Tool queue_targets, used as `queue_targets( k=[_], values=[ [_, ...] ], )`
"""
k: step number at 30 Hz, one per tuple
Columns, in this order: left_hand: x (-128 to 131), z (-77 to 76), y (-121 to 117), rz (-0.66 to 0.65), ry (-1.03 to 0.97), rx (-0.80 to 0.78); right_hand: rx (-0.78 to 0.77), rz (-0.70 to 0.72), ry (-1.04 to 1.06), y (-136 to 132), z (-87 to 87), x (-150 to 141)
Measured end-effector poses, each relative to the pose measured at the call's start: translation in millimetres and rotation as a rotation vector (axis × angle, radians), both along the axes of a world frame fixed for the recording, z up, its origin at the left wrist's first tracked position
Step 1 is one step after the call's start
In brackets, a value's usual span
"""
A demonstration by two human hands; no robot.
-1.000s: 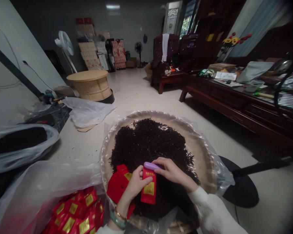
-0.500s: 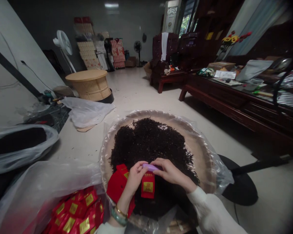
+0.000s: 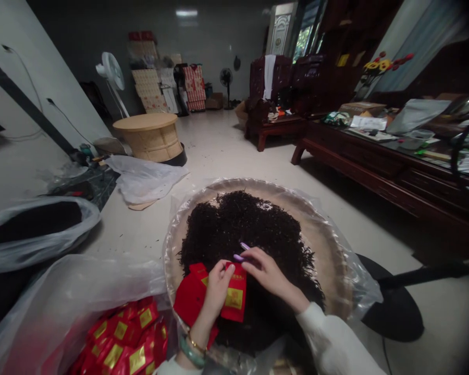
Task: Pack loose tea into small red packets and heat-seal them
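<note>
My left hand [image 3: 219,284] pinches the upper left edge of a red packet [image 3: 236,298] with a gold label, which hangs over the dark leaves. A purple bag clip [image 3: 240,257] is in my right hand [image 3: 266,270], its two arms spread apart, close to the packet's top edge. Beneath both hands, loose dark dried leaves [image 3: 242,224] are heaped in a wide round tray [image 3: 336,250] lined with clear plastic. More red packets [image 3: 189,297] lie at the tray's left side, partly behind my left forearm.
Filled red packets [image 3: 128,338] lie in a clear plastic bag [image 3: 101,276] at lower left. Further left stands a bag of dark stuff [image 3: 39,224]. A black round stand base [image 3: 394,307] is right of the tray, below a long wooden table [image 3: 355,166]. A woven drum [image 3: 150,138] stands behind.
The purple clip, closed across the packet's top before, is now opened and off it in my right hand. The packet has turned slightly in my left hand. The view has shifted a little.
</note>
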State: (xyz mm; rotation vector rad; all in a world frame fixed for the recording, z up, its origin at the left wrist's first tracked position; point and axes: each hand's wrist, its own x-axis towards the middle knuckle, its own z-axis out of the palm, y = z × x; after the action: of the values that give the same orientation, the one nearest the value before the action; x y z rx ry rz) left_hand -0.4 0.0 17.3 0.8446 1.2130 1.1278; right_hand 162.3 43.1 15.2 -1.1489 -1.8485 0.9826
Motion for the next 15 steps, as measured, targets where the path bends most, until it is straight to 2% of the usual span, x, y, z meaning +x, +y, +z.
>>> queue_targets(
  k=[4,7,10,11,13,14,15],
  values=[
    [5,-4.8,-2,0.023,0.081,0.092,0.001,0.044,-0.026,-18,6.2,-8],
    [4,-9.4,-2,0.032,0.147,0.105,-0.051,0.034,0.010,-16,5.3,-1],
    [-10,-13.2,-1,0.048,0.253,0.078,-0.155,-0.127,0.133,-7,8.2,4],
    [-17,-14.4,-1,0.062,0.350,0.085,-0.186,-0.204,0.199,-6,11.7,4],
    [-34,-16.6,0,0.086,0.701,0.146,-0.240,-0.278,0.336,-7,22.5,-4],
    [-43,-17.5,0,0.086,0.901,0.155,-0.264,-0.243,0.391,-10,29.3,-11],
    [-52,-18.2,0,0.064,1.058,0.149,-0.304,-0.142,0.425,-13,36.2,-19]
  ],
)
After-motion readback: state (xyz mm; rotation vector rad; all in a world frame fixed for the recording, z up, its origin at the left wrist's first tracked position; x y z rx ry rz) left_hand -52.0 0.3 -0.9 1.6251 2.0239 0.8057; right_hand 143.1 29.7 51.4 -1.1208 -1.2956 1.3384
